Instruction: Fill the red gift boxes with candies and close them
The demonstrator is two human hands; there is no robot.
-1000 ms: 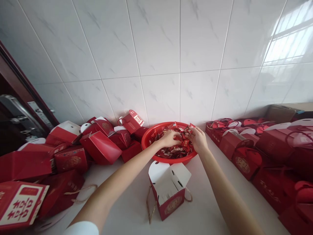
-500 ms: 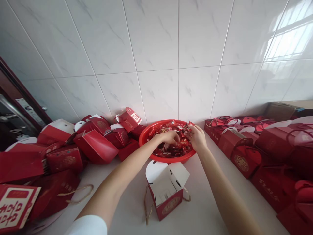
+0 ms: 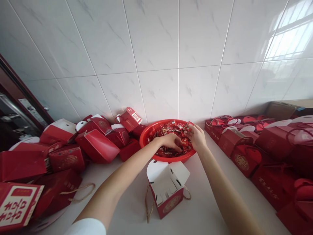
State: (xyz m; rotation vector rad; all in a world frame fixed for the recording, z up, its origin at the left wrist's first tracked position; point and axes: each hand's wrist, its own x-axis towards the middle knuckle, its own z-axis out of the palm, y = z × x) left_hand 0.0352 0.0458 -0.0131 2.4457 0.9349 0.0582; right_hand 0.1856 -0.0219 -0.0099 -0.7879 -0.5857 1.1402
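Note:
Against the wall stands a red plastic basket [image 3: 143,142] filled with red-wrapped candies [image 3: 165,130]. My left hand [image 3: 172,142] reaches down into it from the left, its fingers curled together among the wrappers; what they grip is hidden. Over the basket's right rim, my right hand [image 3: 197,137] is closed, with a small red-wrapped candy [image 3: 189,124] between thumb and fingers. In front of the basket, between my forearms, an open red gift box [image 3: 168,202] shows its white inside, flaps spread and rope handles hanging at its sides.
Red gift boxes [image 3: 97,147] lie heaped on the left of the white table [image 3: 127,209], some open. More red boxes [image 3: 244,160] stand in rows along the right. A tiled wall [image 3: 158,91] closes off the back, and a cardboard box [image 3: 281,109] sits at the far right.
My left hand has shifted slightly right and lower among the candies, its fingers curling further down. The right hand stays almost still with its candy.

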